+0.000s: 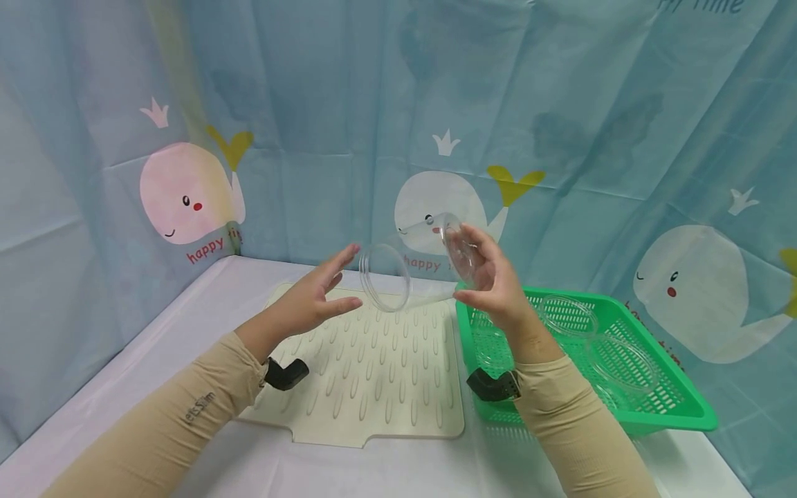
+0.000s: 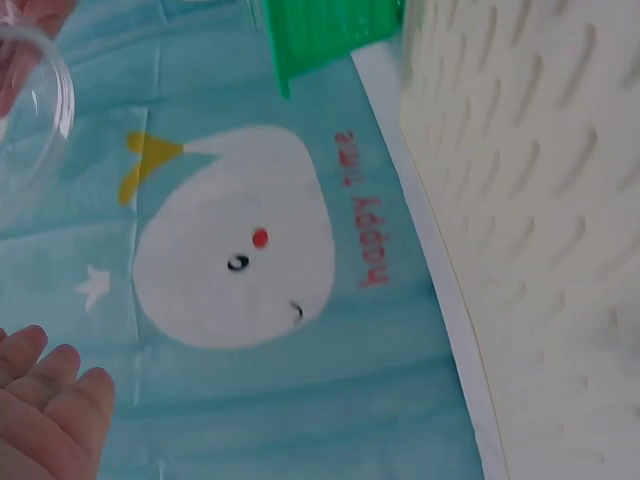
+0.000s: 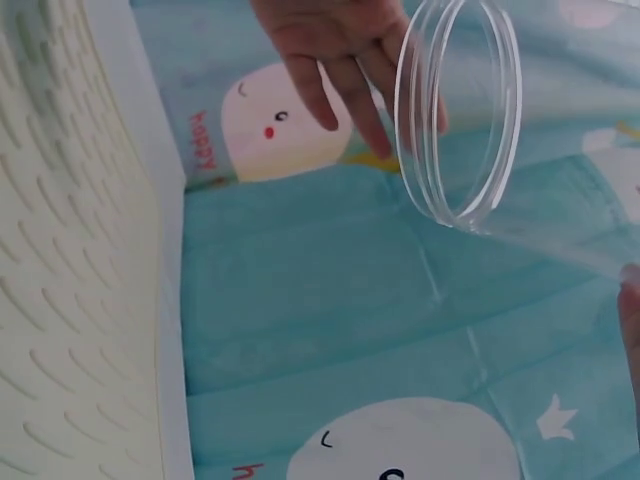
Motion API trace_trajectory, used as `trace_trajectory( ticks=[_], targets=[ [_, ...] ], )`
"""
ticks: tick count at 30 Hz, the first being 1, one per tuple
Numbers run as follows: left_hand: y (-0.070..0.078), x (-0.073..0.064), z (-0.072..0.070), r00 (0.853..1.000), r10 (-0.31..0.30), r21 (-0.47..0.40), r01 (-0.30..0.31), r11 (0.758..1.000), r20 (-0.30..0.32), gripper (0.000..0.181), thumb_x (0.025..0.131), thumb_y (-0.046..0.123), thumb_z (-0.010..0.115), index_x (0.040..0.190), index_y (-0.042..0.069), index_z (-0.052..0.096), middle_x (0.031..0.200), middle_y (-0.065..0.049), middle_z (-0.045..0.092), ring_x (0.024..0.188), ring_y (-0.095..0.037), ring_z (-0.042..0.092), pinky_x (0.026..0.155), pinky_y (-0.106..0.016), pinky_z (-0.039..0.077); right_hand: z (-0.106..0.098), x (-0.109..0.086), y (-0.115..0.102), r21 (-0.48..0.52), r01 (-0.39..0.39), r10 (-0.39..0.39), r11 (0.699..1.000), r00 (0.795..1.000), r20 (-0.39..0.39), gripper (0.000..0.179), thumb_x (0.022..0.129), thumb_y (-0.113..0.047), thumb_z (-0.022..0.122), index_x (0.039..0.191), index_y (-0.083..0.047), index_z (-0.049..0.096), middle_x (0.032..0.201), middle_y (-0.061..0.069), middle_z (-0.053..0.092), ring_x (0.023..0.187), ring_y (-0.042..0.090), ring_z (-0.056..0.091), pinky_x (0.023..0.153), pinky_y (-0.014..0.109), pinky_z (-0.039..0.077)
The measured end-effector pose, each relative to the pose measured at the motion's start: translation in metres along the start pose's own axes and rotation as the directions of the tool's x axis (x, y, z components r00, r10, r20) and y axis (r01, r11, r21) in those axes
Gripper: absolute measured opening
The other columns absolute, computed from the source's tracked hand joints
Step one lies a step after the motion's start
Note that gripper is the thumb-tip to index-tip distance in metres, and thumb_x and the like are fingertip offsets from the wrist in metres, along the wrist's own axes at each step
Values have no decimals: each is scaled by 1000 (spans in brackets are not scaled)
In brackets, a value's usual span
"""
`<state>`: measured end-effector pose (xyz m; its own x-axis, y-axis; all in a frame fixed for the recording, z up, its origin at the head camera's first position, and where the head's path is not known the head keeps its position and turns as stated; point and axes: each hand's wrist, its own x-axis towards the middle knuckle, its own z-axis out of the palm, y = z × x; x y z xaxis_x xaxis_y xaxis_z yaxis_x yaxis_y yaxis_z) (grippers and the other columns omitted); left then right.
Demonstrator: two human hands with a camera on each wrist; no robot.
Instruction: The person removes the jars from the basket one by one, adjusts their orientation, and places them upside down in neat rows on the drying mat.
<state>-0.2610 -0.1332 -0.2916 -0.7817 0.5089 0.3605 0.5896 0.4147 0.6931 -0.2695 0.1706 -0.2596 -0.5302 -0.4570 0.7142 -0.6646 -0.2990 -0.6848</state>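
Note:
A clear, threaded-mouth jar [image 1: 416, 268] is held up on its side above the ribbed mat, its open mouth facing left. My right hand [image 1: 496, 280] grips it around the base end, thumb below and fingers above. Apart from the mouth, my left hand [image 1: 309, 296] is raised with fingers extended and thumb spread, holding nothing. In the right wrist view, the jar's ringed mouth [image 3: 455, 120] overlaps the left fingers [image 3: 350, 95] behind it. The left wrist view catches only part of the jar [image 2: 62, 95] at its edge.
A cream mat [image 1: 367, 432] with raised oval ribs lies on the white-covered table [image 1: 205, 332]. To its right stands a green perforated basket [image 1: 669, 419] holding several clear round-rimmed pieces [image 1: 623, 363]. Behind hangs a blue curtain [image 1: 324, 194] with whale prints.

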Motion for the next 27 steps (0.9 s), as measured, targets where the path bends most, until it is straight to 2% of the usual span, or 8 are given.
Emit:
trace_trajectory(
  ticks=[4,8,12,17,23,27],
  targets=[
    [-10,-5,-12,997,-80,187,83,979,-23,84,88,44,56,147,26,-1,154,0,4,140,-25,10,109,-51,19,0,0,-1,-18,-21,20,1000,1000,-11,94,72,-15,78,140,9,17,136,10,37,130,16,34,102,23,34],
    [-26,-9,-26,989,-143,303,150,941,-44,88,86,53,53,147,26,-2,154,-1,3,140,-26,7,107,-55,17,0,-1,-3,-45,-95,93,994,995,-41,95,71,-12,78,141,7,17,139,17,32,131,16,33,101,22,35],
    [-45,-15,-40,980,-196,360,198,912,-42,92,84,58,52,147,24,-6,154,-3,0,139,-29,8,106,-56,19,1,-1,-5,-66,-162,158,985,985,-69,96,71,-13,78,142,3,17,142,23,27,132,20,31,101,22,35],
    [-71,-24,-50,969,-243,401,240,884,-45,94,83,59,54,147,26,-6,154,-3,-1,139,-30,7,107,-55,18,1,-2,-5,-84,-194,188,977,979,-75,98,71,-19,79,143,2,16,143,22,26,134,24,28,98,21,38],
    [-101,-37,-60,966,-258,491,240,837,-33,99,82,59,55,148,11,-1,153,-13,0,139,-33,4,108,-55,12,0,-3,-4,-107,-222,216,969,974,-68,101,70,-25,80,144,0,15,144,20,27,134,25,26,98,23,39],
    [-115,-44,-65,959,-285,546,245,801,-12,103,80,63,53,147,3,1,152,-17,0,139,-36,2,108,-55,10,-1,-4,-3,-106,-229,223,968,973,-69,100,71,-23,80,144,0,15,144,20,27,134,26,26,98,23,39]
  ],
)
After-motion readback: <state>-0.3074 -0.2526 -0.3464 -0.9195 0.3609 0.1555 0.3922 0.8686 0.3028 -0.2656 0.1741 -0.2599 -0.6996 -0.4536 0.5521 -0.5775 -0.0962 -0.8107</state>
